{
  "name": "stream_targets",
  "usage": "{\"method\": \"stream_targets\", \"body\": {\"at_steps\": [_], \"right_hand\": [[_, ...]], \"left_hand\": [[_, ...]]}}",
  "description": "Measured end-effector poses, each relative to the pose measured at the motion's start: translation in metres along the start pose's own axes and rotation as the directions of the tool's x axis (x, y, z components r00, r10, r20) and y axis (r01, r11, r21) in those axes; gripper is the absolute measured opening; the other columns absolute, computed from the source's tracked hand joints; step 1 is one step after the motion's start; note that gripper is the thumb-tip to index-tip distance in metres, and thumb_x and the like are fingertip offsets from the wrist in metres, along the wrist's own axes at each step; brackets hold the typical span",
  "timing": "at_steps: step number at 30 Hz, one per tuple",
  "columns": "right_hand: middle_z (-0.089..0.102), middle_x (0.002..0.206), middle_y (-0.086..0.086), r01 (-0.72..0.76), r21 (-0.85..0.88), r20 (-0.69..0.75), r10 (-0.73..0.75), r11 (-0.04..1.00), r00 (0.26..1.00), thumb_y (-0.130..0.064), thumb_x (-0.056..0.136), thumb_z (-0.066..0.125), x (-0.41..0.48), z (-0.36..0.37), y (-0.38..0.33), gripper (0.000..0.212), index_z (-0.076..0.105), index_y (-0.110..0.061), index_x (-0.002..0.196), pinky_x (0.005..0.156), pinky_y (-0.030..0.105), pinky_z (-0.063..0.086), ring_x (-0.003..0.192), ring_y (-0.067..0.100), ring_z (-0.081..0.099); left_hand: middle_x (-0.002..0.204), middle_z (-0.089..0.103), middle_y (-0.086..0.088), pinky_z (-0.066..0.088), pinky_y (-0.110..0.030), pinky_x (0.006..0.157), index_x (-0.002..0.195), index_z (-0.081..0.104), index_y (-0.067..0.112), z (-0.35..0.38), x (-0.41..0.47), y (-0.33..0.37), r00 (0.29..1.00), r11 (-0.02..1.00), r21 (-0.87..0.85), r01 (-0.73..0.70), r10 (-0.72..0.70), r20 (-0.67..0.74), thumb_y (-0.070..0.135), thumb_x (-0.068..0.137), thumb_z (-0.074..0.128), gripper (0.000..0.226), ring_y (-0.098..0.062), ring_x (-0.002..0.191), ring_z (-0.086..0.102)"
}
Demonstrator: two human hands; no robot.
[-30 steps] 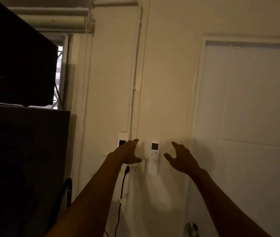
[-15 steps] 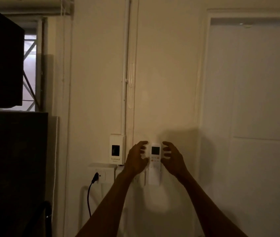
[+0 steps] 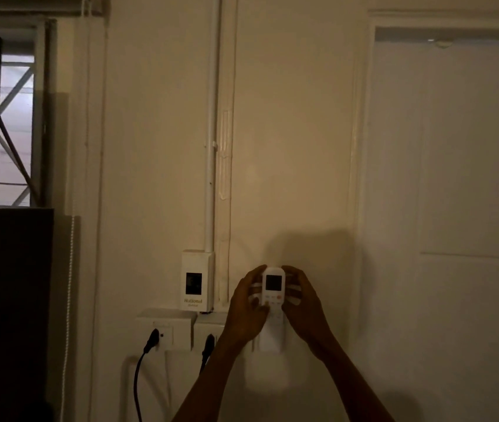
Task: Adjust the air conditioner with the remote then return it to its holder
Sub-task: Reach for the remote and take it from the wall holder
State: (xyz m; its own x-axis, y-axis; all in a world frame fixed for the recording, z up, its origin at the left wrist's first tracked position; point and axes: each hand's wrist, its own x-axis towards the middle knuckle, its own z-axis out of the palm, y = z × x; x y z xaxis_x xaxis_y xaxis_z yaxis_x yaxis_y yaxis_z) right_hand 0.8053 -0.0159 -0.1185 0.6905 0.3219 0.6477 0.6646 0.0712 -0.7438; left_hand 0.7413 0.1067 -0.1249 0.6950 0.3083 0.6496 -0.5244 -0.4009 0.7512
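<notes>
A white air-conditioner remote with a dark screen and small buttons stands upright against the wall. Its lower end sits in a white wall holder. My left hand wraps the remote's left side, its thumb on the lower buttons. From the other side my right hand closes its fingers around the remote's upper right edge. Both hands grip the remote at once. The air conditioner itself is out of view.
A white wall box with a dark window hangs left of the remote. Below it are socket boxes with two black plugs and hanging cables. A white door is at right. Dark furniture fills the left.
Both hands went from spread apart either side of the remote to closed on its two sides. The camera came closer to the wall.
</notes>
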Motion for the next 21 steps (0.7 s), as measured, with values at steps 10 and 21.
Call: {"method": "stream_targets", "body": {"at_steps": [10,21], "right_hand": [[0.055,0.127,0.006,0.064,-0.028,-0.023,-0.065,0.998,0.998,-0.004,0.084,0.059,-0.003,0.006,0.013,0.051,0.041,-0.016,0.13,0.09,0.022,0.052,0.111,0.016,0.058],[0.05,0.132,0.002,0.178,-0.119,-0.078,-0.187,0.977,0.979,-0.002,0.082,0.059,-0.011,0.011,0.017,0.058,0.038,-0.018,0.134,0.096,0.044,0.052,0.118,0.015,0.053]], "left_hand": [[0.133,0.052,-0.007,0.052,-0.02,0.091,0.134,0.045,0.017,0.01,-0.003,-0.012,0.995,0.998,-0.051,-0.041,0.036,-0.088,-0.025,0.074,0.05,0.073,-0.018,0.12,0.053],[0.128,0.057,-0.007,0.053,-0.013,0.075,0.129,0.051,0.009,0.019,-0.001,-0.014,0.983,0.983,-0.183,-0.014,-0.02,-0.182,-0.019,0.082,0.05,0.055,-0.003,0.103,0.06]]}}
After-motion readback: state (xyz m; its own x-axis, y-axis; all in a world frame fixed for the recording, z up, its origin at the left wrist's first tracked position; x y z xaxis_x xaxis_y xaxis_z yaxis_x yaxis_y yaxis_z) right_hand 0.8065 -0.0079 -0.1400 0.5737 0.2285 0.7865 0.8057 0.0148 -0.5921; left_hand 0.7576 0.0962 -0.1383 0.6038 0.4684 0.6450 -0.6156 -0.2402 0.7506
